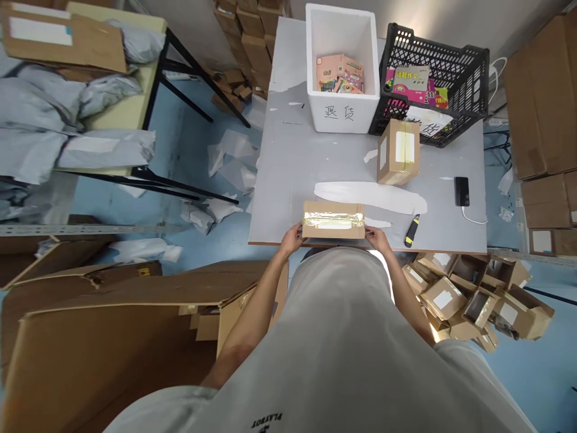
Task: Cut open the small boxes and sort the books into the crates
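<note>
A flat cardboard box sealed with shiny clear tape lies at the near edge of the grey table. My left hand grips its left end, fingers curled round the corner. My right hand holds the box's right end the same way. A yellow-and-black utility knife lies on the table just right of my right hand.
A second taped cardboard box stands farther back. Behind it are a white foam bin with small packs and a black crate with books. A black phone lies at right. Opened boxes pile on the floor at right, large cartons at left.
</note>
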Available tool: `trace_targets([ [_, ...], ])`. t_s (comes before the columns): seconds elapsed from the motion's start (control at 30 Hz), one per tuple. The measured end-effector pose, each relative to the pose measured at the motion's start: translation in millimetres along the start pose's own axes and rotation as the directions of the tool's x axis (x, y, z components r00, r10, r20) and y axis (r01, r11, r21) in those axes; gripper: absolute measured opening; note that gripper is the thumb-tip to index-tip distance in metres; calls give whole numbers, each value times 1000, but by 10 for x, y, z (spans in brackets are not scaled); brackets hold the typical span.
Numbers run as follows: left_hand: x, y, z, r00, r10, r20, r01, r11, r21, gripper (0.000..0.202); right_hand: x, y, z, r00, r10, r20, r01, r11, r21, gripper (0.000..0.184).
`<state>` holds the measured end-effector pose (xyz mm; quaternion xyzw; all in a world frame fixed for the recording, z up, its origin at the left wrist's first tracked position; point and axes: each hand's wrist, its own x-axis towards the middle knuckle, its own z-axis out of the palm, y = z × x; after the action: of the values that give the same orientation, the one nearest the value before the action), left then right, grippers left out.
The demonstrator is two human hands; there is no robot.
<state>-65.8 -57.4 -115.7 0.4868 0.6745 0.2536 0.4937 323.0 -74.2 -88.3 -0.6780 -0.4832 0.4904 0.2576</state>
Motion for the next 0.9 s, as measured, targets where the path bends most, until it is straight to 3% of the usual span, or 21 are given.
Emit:
trace_targets([
  [0.17,-5,138,2,994,-31,105,33,999,-15,76,-18,-44,-5,994,-24,104,20,999,37,44],
  [0.3,14,304,-105,984,19,178,7,989,-147,85,18,-179,-130,994,-98,58,92,991,99,53],
  [0.5,33,488,-111,991,48,126,-29,989,-147,82,130,-350,-266,987,-162,-8,162,987,-6,64],
  [0.7,53,408,112,989,-61,134,77,989,-124,81,248,-200,-189,996,-88,-4,87,991,-102,75],
  [0.8,32,295,150,975,-148,167,174,972,-157,83,232,-38,-161,999,-30,-16,30,999,-29,76],
  [0.9,-23,168,120,977,-188,102,203,964,-171,80,141,125,-203,1000,30,-10,-29,998,54,67],
])
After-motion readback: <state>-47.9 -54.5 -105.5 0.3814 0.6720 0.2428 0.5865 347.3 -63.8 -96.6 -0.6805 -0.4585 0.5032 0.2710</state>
